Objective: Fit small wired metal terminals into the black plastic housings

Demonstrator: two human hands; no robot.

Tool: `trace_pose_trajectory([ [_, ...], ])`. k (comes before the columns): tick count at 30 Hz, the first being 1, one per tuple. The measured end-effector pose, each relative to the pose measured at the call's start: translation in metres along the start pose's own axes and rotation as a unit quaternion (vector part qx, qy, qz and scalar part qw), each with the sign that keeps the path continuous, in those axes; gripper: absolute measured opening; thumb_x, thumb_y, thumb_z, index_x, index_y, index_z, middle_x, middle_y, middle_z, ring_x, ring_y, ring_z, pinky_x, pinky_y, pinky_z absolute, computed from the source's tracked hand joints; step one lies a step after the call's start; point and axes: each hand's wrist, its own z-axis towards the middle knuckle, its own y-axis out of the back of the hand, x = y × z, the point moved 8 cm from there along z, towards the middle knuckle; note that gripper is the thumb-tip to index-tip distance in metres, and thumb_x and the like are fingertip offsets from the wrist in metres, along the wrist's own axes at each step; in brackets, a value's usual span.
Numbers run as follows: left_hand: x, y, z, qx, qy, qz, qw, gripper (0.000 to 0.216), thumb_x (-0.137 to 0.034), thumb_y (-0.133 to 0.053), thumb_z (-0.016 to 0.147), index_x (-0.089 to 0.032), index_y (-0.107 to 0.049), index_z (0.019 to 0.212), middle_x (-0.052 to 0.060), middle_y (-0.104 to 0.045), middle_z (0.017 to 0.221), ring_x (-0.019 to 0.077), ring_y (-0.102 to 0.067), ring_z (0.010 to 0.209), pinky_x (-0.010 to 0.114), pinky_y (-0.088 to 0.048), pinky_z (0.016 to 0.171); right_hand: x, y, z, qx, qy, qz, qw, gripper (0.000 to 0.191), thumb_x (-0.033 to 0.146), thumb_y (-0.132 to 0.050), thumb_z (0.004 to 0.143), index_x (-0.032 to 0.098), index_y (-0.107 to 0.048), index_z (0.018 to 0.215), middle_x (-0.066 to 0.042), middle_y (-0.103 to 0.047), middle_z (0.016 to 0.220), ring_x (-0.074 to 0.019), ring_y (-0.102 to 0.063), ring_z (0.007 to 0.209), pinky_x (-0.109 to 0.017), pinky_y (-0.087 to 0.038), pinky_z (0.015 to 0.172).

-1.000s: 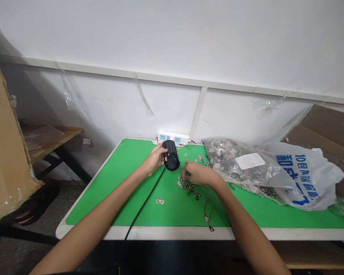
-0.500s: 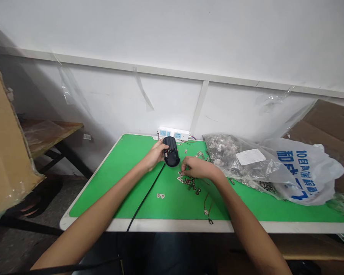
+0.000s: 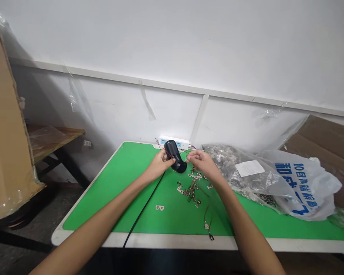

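Note:
A black rounded plastic housing point(image 3: 170, 148) is tilted in my left hand point(image 3: 157, 165), which is closed around its left side with the thumb across the lower part. A thin red wire point(image 3: 165, 151) crosses the housing near that thumb. Just right of the housing, my right hand point(image 3: 203, 162) is pinched at the fingertips; what they hold is too small to make out. Below it, several small metal contact pieces point(image 3: 192, 193) lie scattered on the green table mat point(image 3: 126, 183), some with thin wires. A black cable point(image 3: 145, 210) runs below the housing toward the table's front edge.
A white power strip point(image 3: 184, 144) stands against the wall behind the housing. Clear plastic bags of small parts point(image 3: 229, 164) and a printed white bag point(image 3: 306, 187) cover the right side. Cardboard point(image 3: 8, 126) rises at the left. One contact pair point(image 3: 159, 207) lies near the front.
The housing has tilted, its lower end swinging right. My right hand has risen from the loose contacts to beside the housing. The view has tipped slightly upward.

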Motion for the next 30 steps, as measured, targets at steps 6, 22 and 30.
trace_pose_trajectory([
  [6, 0.002, -0.009, 0.0, 0.024, -0.039, 0.0, 0.999, 0.05, -0.028, -0.086, 0.073, -0.015, -0.065, 0.117, 0.011, -0.079, 0.114, 0.0259, -0.074, 0.108, 0.045, -0.055, 0.107, -0.004, -0.013, -0.001, -0.036, -0.011, 0.11, 0.993, 0.045, 0.056, -0.082, 0.068, 0.018, -0.073, 0.09, -0.004, -0.075, 0.075, -0.0114, -0.048, 0.054, -0.026, -0.036, 0.051],
  [22, 0.005, -0.017, -0.001, 0.051, -0.107, 0.043, 0.992, 0.045, -0.03, -0.078, 0.082, -0.014, -0.067, 0.122, 0.012, -0.076, 0.121, 0.0279, -0.071, 0.117, 0.045, -0.054, 0.11, -0.01, -0.03, -0.006, -0.018, -0.058, 0.155, 0.986, 0.036, 0.05, -0.086, 0.064, 0.02, -0.075, 0.081, -0.004, -0.078, 0.08, -0.0093, -0.046, 0.051, -0.026, -0.032, 0.051],
  [30, 0.003, -0.018, -0.005, 0.033, -0.129, 0.067, 0.989, 0.039, -0.033, -0.075, 0.086, -0.015, -0.067, 0.119, 0.011, -0.076, 0.115, 0.0245, -0.071, 0.109, 0.041, -0.056, 0.103, -0.011, -0.032, -0.006, -0.021, -0.059, 0.166, 0.984, 0.031, 0.046, -0.085, 0.065, 0.019, -0.073, 0.076, -0.004, -0.077, 0.077, -0.009, -0.047, 0.051, -0.025, -0.031, 0.046],
])
